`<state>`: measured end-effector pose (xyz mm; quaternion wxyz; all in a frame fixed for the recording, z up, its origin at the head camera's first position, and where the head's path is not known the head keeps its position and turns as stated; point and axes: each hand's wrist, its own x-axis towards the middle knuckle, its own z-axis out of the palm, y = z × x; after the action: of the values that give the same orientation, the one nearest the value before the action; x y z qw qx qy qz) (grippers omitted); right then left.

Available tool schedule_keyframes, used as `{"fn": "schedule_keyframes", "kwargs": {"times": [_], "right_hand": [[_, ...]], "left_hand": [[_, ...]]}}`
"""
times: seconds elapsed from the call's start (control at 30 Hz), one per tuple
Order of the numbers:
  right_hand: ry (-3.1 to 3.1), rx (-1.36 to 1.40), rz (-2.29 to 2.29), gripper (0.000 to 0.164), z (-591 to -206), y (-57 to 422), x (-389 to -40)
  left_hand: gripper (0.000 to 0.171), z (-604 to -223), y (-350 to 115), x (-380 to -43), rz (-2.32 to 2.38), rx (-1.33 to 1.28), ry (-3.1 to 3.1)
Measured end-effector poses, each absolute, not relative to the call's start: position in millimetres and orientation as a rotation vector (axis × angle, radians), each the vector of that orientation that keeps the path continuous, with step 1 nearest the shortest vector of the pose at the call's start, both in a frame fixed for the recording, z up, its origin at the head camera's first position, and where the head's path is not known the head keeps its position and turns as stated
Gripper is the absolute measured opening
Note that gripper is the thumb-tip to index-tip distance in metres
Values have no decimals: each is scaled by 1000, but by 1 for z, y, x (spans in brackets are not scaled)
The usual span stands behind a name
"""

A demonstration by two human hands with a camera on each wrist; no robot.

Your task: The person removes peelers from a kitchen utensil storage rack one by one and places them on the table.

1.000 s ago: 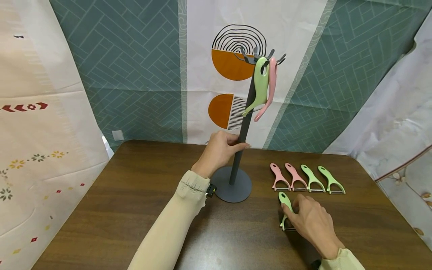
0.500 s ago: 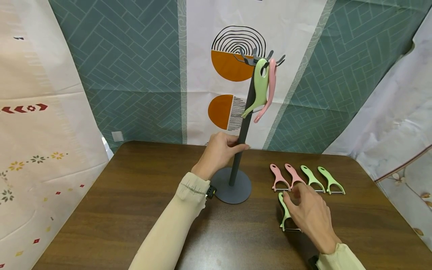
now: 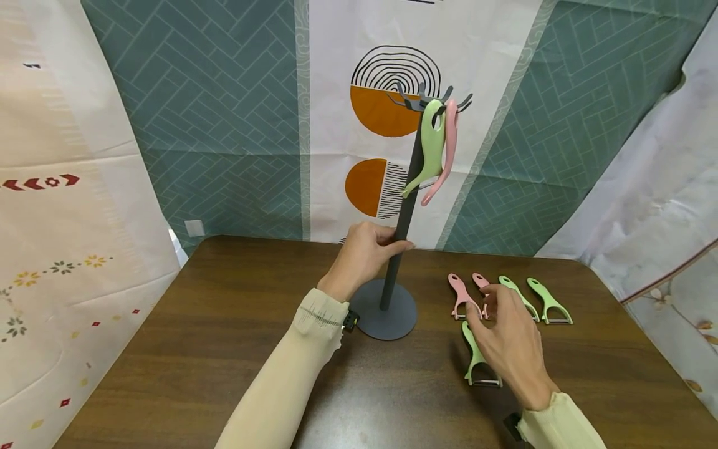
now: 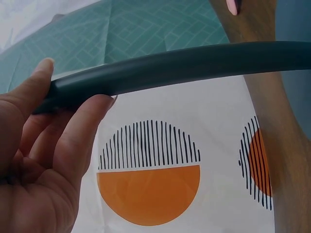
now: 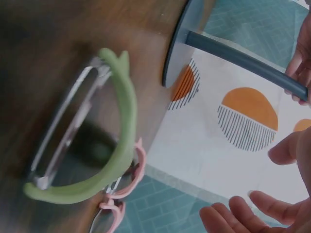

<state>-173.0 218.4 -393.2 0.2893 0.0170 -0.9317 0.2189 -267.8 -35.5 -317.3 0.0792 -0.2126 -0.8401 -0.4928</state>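
Note:
My left hand (image 3: 361,259) grips the dark pole of a hook stand (image 3: 391,280) between thumb and fingers; the left wrist view shows the thumb on one side of the pole (image 4: 160,70). A green peeler (image 3: 432,143) and a pink peeler (image 3: 450,140) hang from the stand's hooks. Right of the stand, my right hand (image 3: 510,337) is held over the table with nothing in it, fingers apart in the right wrist view. Beside it lies a single green peeler (image 3: 473,350), whose blade end (image 5: 127,111) shows close up in that view.
Behind the right hand lies a row with a pink peeler (image 3: 460,290), a second pink peeler (image 3: 479,282) partly hidden by the hand, and two green peelers, the outer one (image 3: 541,292) at the right. The stand's round base (image 3: 384,321) rests on the brown table (image 3: 252,349). Patterned cloth (image 3: 224,125) hangs behind.
My right hand has lifted off the lone green peeler and shifted up and slightly left toward the row, leaving that peeler in place. The left hand stays on the pole.

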Motion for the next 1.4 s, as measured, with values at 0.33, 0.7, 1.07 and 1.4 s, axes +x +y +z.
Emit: {"fn": "schedule_keyframes", "kwargs": {"times": [0.33, 0.7, 1.07, 1.4], "right_hand": [[-2442, 61, 644, 32, -385, 210, -178], [-2418, 12, 713, 49, -377, 198, -183], [-2350, 72, 821, 43, -370, 197, -187], [-2313, 126, 810, 39, -363, 197, -191]], "left_hand": [[19, -319, -35, -268, -1470, -653, -2497], [14, -325, -31, -268, -1440, -693, -2403], [16, -330, -31, -268, -1500, -703, -2356], [30, -329, -32, -270, -1626, -774, -2235]]}}
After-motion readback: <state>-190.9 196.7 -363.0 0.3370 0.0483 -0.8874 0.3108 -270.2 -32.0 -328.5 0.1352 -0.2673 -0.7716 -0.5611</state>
